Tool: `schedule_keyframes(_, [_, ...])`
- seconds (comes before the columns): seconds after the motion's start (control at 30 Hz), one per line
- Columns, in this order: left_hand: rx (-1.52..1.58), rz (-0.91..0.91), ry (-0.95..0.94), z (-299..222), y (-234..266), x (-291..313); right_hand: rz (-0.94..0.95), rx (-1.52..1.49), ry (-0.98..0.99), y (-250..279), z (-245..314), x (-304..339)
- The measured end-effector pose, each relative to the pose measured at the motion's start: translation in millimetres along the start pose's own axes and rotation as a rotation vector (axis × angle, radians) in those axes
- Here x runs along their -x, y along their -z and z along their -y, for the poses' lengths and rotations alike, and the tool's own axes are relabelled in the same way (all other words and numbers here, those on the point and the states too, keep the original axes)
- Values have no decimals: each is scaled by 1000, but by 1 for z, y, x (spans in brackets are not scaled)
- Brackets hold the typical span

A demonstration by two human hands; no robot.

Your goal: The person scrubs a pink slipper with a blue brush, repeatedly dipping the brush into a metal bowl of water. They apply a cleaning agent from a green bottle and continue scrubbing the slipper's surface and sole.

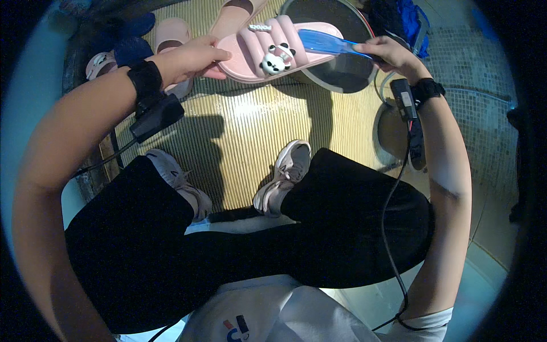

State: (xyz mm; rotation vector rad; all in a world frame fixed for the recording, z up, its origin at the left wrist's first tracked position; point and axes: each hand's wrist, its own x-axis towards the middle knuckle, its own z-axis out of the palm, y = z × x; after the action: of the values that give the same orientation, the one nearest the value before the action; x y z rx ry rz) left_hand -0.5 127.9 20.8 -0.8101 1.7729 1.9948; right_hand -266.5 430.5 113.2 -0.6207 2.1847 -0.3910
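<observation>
My left hand [199,57] grips one end of a pink slide slipper [236,62], thumb on top and fingers beneath. Its ribbed strap carries a white-and-black panda ornament [277,59]. My right hand [390,54] is closed around the narrow handle of a translucent blue plastic tool [325,41] with a broad flat end. That broad end lies over the slipper's right part, against the strap; its underside is hidden, so I cannot tell its exact kind. The slipper is held up partly over a round dark bucket [342,77].
More pink slippers [172,31] and dark blue footwear [134,48] lie at the far left on a ribbed yellowish mat [245,119]. Blue-and-black bundled material [407,23] sits at the far right. My sneakers [288,168] stand on the mat. A cable [387,228] hangs by my right arm.
</observation>
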Motion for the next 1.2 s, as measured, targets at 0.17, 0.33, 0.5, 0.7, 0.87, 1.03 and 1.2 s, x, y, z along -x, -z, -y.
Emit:
schedule_keyframes(0.17, [-4, 8, 2, 5, -5, 6, 90, 48, 246, -54, 51, -8])
schedule_keyframes(0.33, [-6, -27, -27, 8, -5, 2, 96, 84, 226, -22, 56, -2])
schedule_keyframes(0.5, [42, 33, -23, -2, 2, -7, 3, 23, -97, 34, 27, 18])
schedule_keyframes(0.7, [-27, -21, 39, -11, 0, -3, 210, -54, 116, -48, 48, -32])
schedule_keyframes(0.87, [77, 18, 9, -1, -2, 1, 135, -78, 190, -24, 46, -25])
schedule_keyframes(1.03, [71, 63, 17, -7, 3, 1, -42, 31, -177, 16, 34, 1])
schedule_keyframes(1.2, [127, 56, 1, -14, -10, 17, 173, -303, 321, -72, 64, -35])
